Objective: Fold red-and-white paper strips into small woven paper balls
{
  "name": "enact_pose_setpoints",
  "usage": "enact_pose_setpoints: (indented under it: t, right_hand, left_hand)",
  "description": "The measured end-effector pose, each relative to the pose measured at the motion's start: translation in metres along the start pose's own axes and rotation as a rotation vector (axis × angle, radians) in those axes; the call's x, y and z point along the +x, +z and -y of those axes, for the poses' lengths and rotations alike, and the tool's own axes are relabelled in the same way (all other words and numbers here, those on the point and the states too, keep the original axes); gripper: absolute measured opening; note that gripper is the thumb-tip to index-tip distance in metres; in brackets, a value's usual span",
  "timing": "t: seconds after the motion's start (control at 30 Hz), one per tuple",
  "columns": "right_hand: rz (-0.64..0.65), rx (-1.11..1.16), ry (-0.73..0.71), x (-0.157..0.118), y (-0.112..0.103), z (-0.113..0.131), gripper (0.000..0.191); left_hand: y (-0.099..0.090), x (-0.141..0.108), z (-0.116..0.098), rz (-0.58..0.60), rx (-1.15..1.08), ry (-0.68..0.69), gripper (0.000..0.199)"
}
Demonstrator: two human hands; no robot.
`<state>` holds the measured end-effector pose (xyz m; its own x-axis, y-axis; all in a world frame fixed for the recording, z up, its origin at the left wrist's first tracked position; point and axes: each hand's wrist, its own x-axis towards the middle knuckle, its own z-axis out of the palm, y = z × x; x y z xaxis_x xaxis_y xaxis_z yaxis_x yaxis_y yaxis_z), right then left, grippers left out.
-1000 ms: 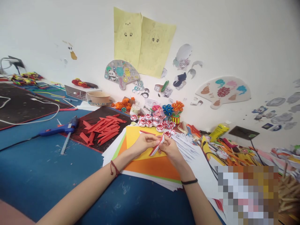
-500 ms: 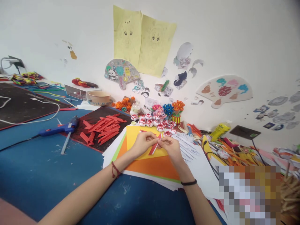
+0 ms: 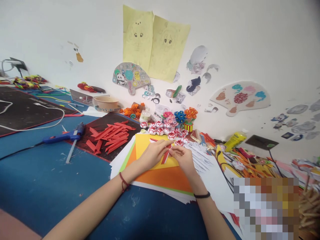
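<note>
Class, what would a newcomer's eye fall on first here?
The left hand and right hand hold red-and-white folded paper over a yellow sheet, near the centre. Left of them, red strips lie heaped on a dark mat. Above, two pale-yellow drawings hang on the wall.

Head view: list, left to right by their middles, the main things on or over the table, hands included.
Blue glue gun → pile of red strips → left hand → red-and-white strip → right hand → yellow bottle → dark flat panel.
</note>
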<state>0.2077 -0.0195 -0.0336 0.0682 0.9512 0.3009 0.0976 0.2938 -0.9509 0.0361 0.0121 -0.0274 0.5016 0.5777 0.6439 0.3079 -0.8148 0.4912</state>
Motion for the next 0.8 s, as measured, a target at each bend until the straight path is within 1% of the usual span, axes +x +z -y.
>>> enact_pose_setpoints:
  t: [0.07, 0.17, 0.23, 0.43, 0.63, 0.7, 0.8]
  right_hand:
    - [-0.031, -0.078, -0.063, -0.0012, 0.0006, -0.0006, 0.026]
    - [-0.081, -0.225, -0.164, -0.0029, 0.0009, -0.0003, 0.019]
    - [-0.089, -0.282, -0.196, -0.0035, 0.0008, 0.0002, 0.017]
    - [-0.073, -0.283, -0.174, -0.0025, 0.0003, -0.0006, 0.016]
    - [-0.085, -0.24, -0.143, -0.0021, -0.0008, -0.0041, 0.021]
    - [-0.09, -0.202, -0.129, -0.0026, -0.0001, -0.0037, 0.021]
    - [-0.115, -0.161, -0.102, -0.0037, 0.0019, -0.0015, 0.023]
  left_hand:
    - [0.0001, -0.0016, 0.0021, 0.007, 0.068, 0.039, 0.032]
    - [-0.0003, -0.0034, 0.004, 0.006, 0.112, 0.082, 0.033]
    - [-0.0003, -0.004, 0.005, 0.009, 0.127, 0.097, 0.032]
    - [0.0001, -0.0038, 0.0063, 0.022, 0.121, 0.096, 0.03]
    - [0.0005, -0.0039, 0.0053, 0.025, 0.128, 0.099, 0.028]
    - [0.0017, -0.0037, 0.0045, 0.009, 0.087, 0.066, 0.028]
    - [0.0045, -0.0024, 0.0032, -0.04, -0.064, -0.051, 0.031]
